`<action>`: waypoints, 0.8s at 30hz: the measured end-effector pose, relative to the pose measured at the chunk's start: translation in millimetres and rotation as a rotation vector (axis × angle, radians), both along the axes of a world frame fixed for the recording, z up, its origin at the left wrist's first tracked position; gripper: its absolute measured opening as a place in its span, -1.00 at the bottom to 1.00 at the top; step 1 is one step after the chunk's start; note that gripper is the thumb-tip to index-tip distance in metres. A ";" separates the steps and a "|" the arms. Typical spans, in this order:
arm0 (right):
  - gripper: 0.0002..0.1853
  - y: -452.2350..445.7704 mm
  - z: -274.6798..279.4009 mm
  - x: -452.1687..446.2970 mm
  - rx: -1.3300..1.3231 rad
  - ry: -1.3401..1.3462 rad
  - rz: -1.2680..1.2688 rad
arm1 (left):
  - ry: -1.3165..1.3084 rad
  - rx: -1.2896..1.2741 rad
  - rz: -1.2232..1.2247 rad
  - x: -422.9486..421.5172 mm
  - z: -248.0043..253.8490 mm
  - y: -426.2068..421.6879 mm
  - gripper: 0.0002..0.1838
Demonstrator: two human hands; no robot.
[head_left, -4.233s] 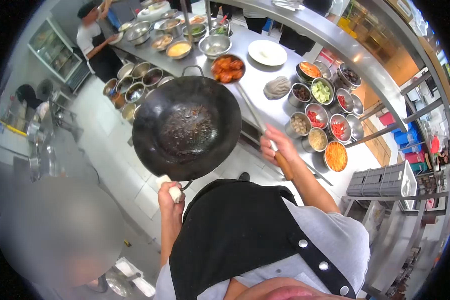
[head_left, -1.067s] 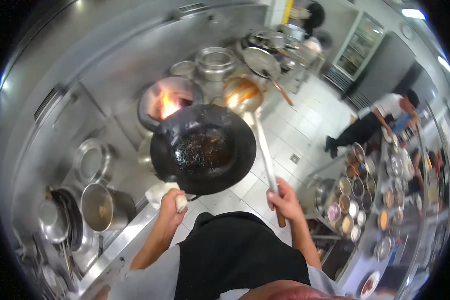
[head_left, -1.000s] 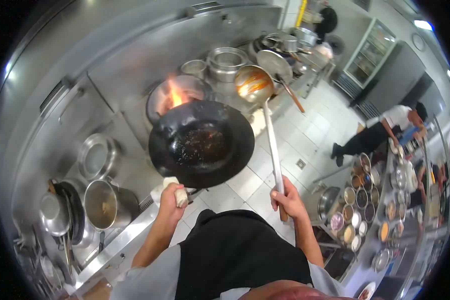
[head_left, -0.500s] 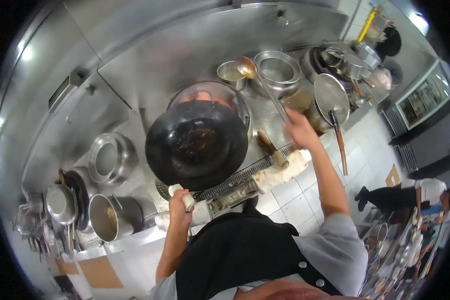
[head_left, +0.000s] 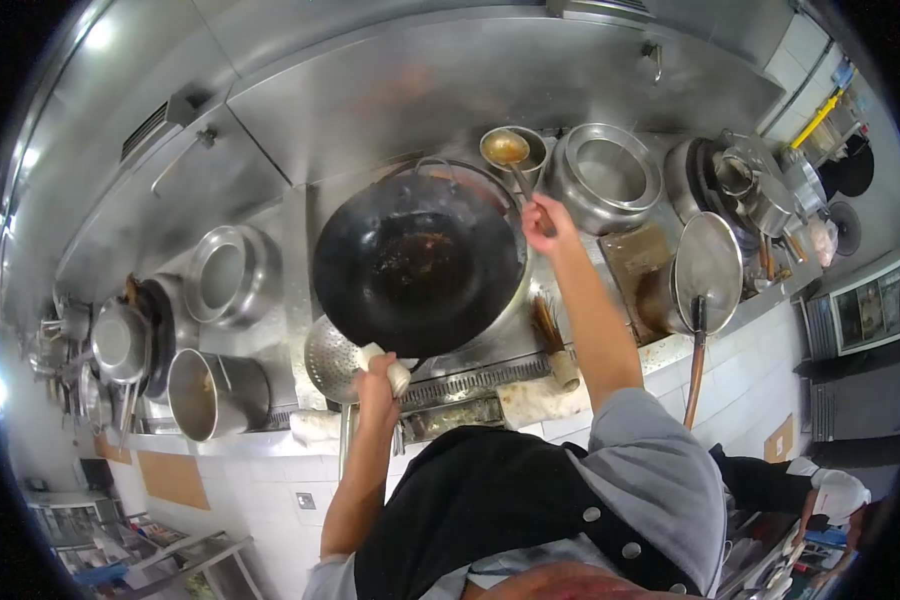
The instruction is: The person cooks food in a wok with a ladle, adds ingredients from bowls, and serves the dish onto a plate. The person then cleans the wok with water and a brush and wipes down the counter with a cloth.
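Toward the left, on the stainless-steel counter (head_left: pixel 288 375), a cylindrical stockpot (head_left: pixel 240 390) of dull metal, with a flared-rim pot (head_left: pixel 255 275) behind, smooth and rounded. Next, a round perforated skimmer (head_left: pixel 330 355), thin sheet metal, close by the near-left edge of the wok; contact between the two not distinguishable. Then the left grip (head_left: pixel 375 392), fingers closed around a thick, folded off-white cloth (head_left: pixel 398 377) at the near rim of the wok, with part of a handle visible just beside. Away from this grip and slightly to the right, over the burner, the wok (head_left: pixel 415 265): a wide, shallow bowl of blackened metal, glossy inside, with a brownish, rough-looking patch toward the middle and a loop handle (head_left: pixel 435 165) at the far edge. Nearer to the left grip than to the right along the near rim. Right of the wok, a long-handled ladle (head_left: pixel 505 148), amber-tinted in the bowl, long axis slanting away and leftward from the right grip (head_left: pixel 550 225), fingers wrapped about the handle; bowl at the small metal pot (head_left: pixel 542 155), contact not distinguishable. Farther right, a bamboo brush (head_left: pixel 553 345) with splayed stiff bristles, a broad flared pot (head_left: pixel 592 212), and a fine-mesh strainer (head_left: pixel 710 265), tilted, with a brown handle.
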State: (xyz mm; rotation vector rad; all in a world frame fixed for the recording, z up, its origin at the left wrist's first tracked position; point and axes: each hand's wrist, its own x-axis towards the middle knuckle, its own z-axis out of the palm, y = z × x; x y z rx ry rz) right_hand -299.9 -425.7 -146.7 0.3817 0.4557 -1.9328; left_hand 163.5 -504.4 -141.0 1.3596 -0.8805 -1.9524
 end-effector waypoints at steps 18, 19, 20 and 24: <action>-0.47 170.1 64.4 172.6 0.465 0.849 0.138 | 0.180 0.189 -0.061 -13.4 10.4 2.7 -0.62; -0.40 174.9 53.8 177.5 0.539 0.914 0.086 | 0.212 0.219 -0.046 -16.5 11.0 4.5 -0.62; -0.33 178.8 38.5 182.4 0.619 0.984 0.027 | 0.140 0.191 -0.059 -23.6 12.3 7.0 -0.64; -0.43 185.7 30.9 100.6 0.862 1.055 -0.005 | 0.024 0.129 -0.042 -42.3 -19.3 -4.9 -0.75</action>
